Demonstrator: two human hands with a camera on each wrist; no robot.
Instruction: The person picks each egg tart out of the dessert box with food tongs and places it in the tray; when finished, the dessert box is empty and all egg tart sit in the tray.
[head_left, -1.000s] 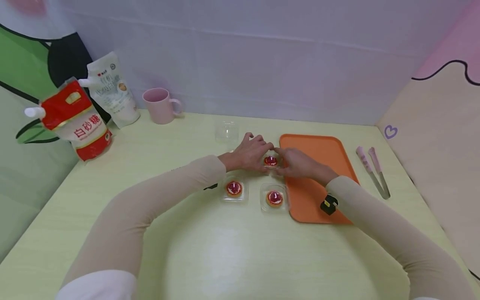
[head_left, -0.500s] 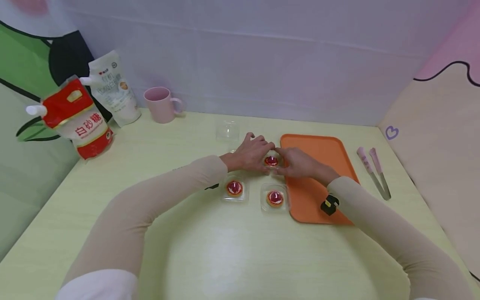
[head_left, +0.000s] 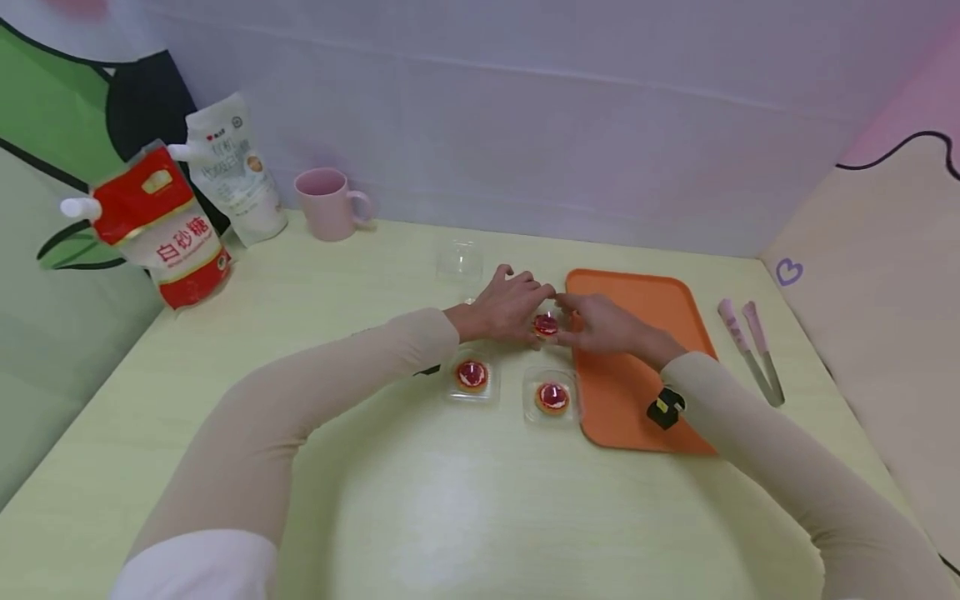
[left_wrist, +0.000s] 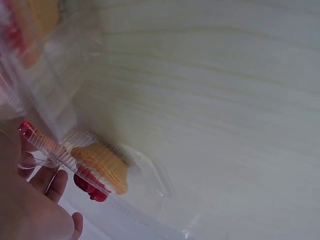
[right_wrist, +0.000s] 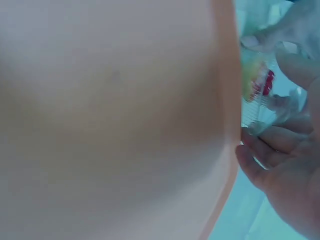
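Observation:
In the head view, both hands meet over a clear plastic box (right_wrist: 252,114) that holds a small fruit tart (head_left: 546,324) with a glossy red topping. My left hand (head_left: 508,307) grips the box's left side with bent fingers. From the right, my right hand (head_left: 603,325) holds the opposite side, thumb at the near edge and fingertips at the far edge. Closer to me stand two more clear boxes, each around a red-topped tart: the front left tart (head_left: 472,376) and the front right tart (head_left: 552,398). Parts of the gripped box are hidden behind the fingers.
An orange tray (head_left: 626,408) lies under my right forearm, close beside the boxes. Pink-handled tongs (head_left: 754,354) lie right of it. Behind stands another clear box (head_left: 459,261). A pink mug (head_left: 324,204), a red sugar pouch (head_left: 168,229) and a white pouch (head_left: 236,171) stand back left.
The head view has shifted slightly. Both hands stay at the same box, with the right fingers moving only a little around it; the other things keep their places.

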